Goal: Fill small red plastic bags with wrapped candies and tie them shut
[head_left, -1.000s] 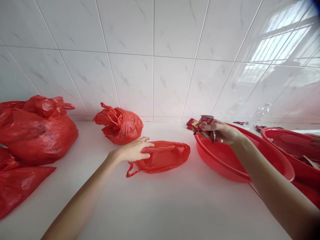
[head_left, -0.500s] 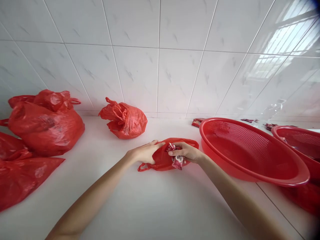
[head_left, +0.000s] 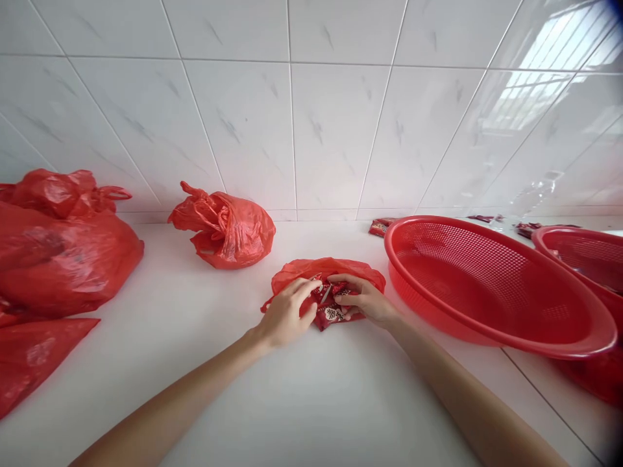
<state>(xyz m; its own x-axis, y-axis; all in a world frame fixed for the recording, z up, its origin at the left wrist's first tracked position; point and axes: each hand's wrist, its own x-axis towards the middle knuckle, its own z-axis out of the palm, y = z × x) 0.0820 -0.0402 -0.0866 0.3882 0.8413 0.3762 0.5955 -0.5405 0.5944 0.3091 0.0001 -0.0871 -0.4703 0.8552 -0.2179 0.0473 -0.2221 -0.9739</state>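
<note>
A person's right hand (head_left: 367,299) gripped dark red packets (head_left: 333,315) at the mouth of a red plastic bag (head_left: 328,267), while the left hand (head_left: 288,314) curled in from the left; whether its bent fingers had closed on a packet could not be told. The bag's right edge lay just beside a red basket (head_left: 438,319), and white surface (head_left: 292,402) stretched between the forearms on the near side. The nearest packet's long axis ran roughly left to right, its left end tipped slightly near; the bag lay lengthwise the same way. Beyond, to the far left, a knotted red bag (head_left: 243,233) sat near the tiled wall (head_left: 253,130), with larger red bags (head_left: 73,259) at far left.
</note>
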